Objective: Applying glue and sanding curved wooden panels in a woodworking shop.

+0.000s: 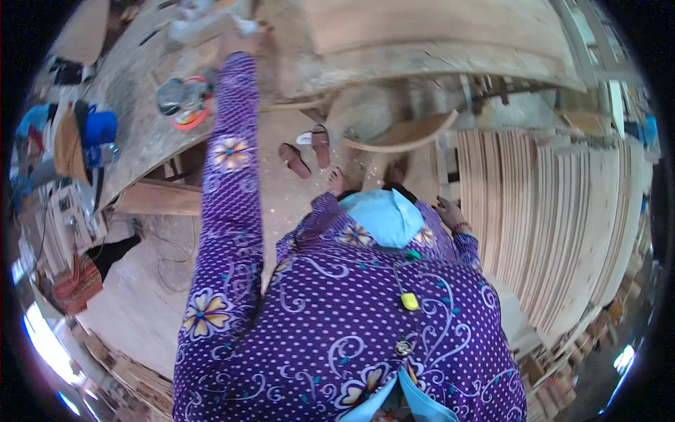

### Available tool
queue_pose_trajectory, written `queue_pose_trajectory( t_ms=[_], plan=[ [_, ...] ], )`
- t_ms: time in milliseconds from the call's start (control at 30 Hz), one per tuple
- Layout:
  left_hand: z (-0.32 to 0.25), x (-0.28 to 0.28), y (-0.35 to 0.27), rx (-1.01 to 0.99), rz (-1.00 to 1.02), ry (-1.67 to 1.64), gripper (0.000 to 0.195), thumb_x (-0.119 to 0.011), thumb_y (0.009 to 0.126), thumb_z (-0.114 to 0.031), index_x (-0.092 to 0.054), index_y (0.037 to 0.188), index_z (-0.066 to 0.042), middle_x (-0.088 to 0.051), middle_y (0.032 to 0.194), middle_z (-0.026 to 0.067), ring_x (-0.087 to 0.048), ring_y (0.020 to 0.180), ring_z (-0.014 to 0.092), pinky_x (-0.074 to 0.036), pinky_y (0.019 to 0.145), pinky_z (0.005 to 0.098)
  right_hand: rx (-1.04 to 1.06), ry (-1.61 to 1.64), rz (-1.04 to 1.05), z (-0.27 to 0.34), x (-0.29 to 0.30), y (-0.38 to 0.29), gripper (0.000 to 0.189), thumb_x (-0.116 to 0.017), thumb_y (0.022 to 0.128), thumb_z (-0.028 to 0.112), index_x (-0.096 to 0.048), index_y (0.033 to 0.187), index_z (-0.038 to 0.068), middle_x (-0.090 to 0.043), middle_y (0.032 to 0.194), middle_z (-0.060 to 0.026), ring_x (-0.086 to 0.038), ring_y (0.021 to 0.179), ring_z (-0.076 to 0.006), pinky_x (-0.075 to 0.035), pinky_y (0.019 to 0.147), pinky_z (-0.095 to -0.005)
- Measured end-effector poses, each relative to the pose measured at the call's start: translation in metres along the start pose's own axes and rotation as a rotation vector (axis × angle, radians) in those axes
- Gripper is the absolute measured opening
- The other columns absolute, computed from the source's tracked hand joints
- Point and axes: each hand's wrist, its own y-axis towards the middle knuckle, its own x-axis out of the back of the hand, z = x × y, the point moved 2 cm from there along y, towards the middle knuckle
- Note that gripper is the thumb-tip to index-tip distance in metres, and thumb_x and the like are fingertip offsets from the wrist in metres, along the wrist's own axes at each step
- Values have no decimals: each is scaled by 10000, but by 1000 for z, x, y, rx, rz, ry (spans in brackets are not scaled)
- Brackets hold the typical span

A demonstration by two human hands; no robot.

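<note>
My left hand (245, 39) reaches far forward at the upper left, over a worn table (132, 100). It is blurred, and whether it holds the whitish plastic (205, 24) beside it I cannot tell. Below that hand, an orange-rimmed container (189, 121) with a grey-lidded item (176, 97) stands on the table. My right hand (449, 212) hangs low beside my body, fingers apart, with nothing seen in it. It is nearest to a long stack of thin wooden boards (543, 211). A large pale wooden panel (437, 31) lies across the top.
A curved wooden piece (406, 134) juts out under the panel's edge. Brown sandals (294, 161) lie on the floor near my bare feet. A blue container (100, 127) is at the left. A wooden beam (158, 198) runs under the table, and a cable (171, 258) lies below.
</note>
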Motion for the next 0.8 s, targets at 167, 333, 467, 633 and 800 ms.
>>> queue_pose_trajectory(
  t_ms=[167, 333, 467, 633, 800],
  plan=[
    [-31, 54, -94, -357, 112, -439, 396, -674, 816, -240, -558, 1104, 5, -640, 964, 79, -630, 835, 174, -513, 751, 313, 46, -2, -11, -29, 5, 4, 518, -603, 852, 254, -488, 1301, 22, -578, 1196, -237, -573, 1117, -306, -456, 932, -361],
    [-31, 31, -228, -199, 636, -752, 413, -686, 821, -167, -519, 1164, -9, -607, 1022, 69, -604, 869, 140, -482, 798, 272, -84, -35, 80, -1, 15, 6, 492, -590, 858, 256, -507, 1285, 26, -577, 1199, -234, -578, 1100, -326, -462, 920, -365],
    [11, -33, -281, -107, 751, -892, 492, -690, 820, -169, -456, 1223, -11, -580, 1056, 75, -580, 931, 154, -463, 830, 284, -123, 18, 98, -18, 21, 28, 577, -609, 858, 334, -455, 1345, 66, -579, 1225, -164, -573, 1097, -288, -473, 907, -361],
    [28, -52, -292, 14, 686, -962, 417, -674, 841, -197, -468, 1148, -6, -566, 1060, 87, -550, 984, 141, -448, 849, 286, -81, -73, 34, -29, 33, 43, 579, -588, 854, 378, -477, 1322, 56, -553, 1249, -201, -531, 1168, -285, -441, 952, -358],
    [43, -61, -280, 178, 580, -961, 332, -647, 873, -249, -521, 1028, 16, -601, 860, 56, -563, 745, 86, -456, 669, 214, -57, -1, 38, -44, 30, 44, 592, -585, 851, 365, -460, 1335, 47, -557, 1241, -209, -534, 1164, -292, -433, 959, -352]
  ],
)
